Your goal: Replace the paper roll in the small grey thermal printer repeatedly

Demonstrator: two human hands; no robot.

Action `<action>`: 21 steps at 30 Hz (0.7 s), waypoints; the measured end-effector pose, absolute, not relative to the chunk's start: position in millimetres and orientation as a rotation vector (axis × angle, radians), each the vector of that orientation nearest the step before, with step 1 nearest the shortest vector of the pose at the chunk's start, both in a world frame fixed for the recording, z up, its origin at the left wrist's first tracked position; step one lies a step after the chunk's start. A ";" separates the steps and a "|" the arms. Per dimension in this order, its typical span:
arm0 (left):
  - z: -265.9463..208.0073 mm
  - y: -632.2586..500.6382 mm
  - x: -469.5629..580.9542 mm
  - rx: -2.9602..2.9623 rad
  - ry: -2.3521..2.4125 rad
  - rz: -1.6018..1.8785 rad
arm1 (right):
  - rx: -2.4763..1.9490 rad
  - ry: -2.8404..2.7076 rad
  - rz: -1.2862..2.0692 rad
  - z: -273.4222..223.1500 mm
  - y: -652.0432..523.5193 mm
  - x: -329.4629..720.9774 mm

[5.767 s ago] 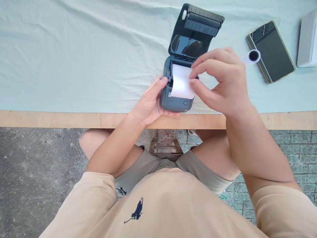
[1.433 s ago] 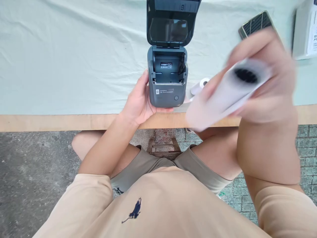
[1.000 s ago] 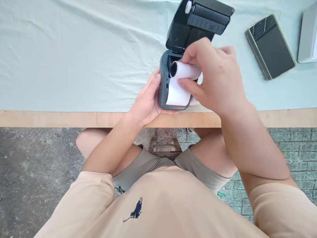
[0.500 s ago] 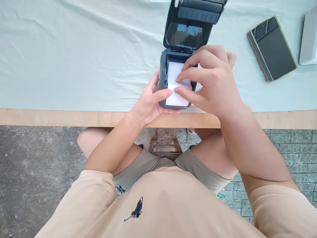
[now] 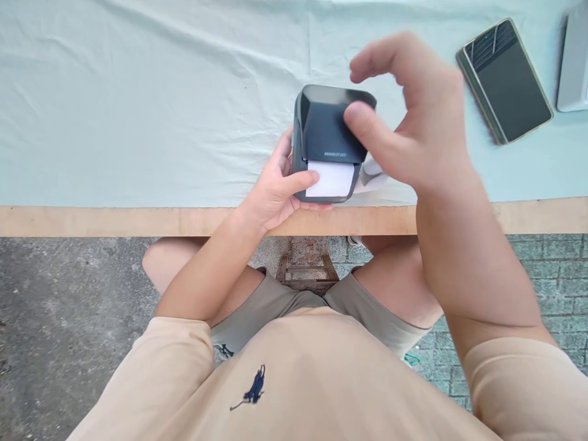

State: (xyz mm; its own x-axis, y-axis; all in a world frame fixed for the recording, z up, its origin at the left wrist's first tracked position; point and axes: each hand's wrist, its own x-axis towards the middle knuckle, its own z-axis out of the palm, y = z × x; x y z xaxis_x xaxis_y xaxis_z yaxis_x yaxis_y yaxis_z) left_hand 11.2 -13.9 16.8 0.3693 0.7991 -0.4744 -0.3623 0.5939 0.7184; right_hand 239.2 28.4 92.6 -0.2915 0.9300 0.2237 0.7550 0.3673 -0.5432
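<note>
A dark label printer [image 5: 328, 125] is in my left hand [image 5: 280, 184], close to the table's front edge. Its glossy lid is down over the body. White label paper [image 5: 333, 179] sticks out below the lid, and my left thumb presses on its left side. My right hand [image 5: 413, 110] is raised over the printer's right side, thumb and fingers apart in a wide curve with nothing between them. The right thumb overlaps the lid in the view; I cannot tell whether it touches. Partly behind the printer and my right wrist lies a white and grey item [image 5: 374, 173].
A dark-screened phone [image 5: 509, 82] lies on the pale cloth [image 5: 138, 110] to the right. At the far right edge is part of a white device [image 5: 574, 67]. The table's wooden edge [image 5: 92, 220] runs in front of me, and a wooden stool [image 5: 305, 275] shows below.
The printer's lid has swung from open to closed over the paper. My right hand has lifted from the paper and moved up and right, opening wide. The left hand keeps its hold.
</note>
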 end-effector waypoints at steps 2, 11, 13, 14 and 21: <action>16.8 -14.2 9.7 0.552 0.896 0.773 | -1.523 -2.243 0.519 95.4 28.2 240.0; 20.2 -2.3 12.4 0.510 0.847 0.772 | -1.617 -2.288 0.597 97.5 27.8 233.1; 22.3 1.0 15.1 0.458 0.861 0.755 | -1.591 -2.293 0.593 94.8 28.5 231.4; 23.4 2.0 16.1 0.447 0.875 0.750 | -1.576 -2.295 0.596 93.7 28.7 231.4; 30.6 4.2 16.9 0.448 0.923 0.742 | -1.315 -2.393 0.510 93.0 28.6 248.9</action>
State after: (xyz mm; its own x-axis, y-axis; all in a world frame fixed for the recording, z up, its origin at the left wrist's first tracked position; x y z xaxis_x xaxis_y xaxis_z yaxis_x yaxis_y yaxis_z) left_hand 16.9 4.2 30.6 0.3870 0.7399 -0.5502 -0.3785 0.6716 0.6370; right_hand 248.9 28.6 93.0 -0.5009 0.8544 0.1384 0.7238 0.5011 -0.4744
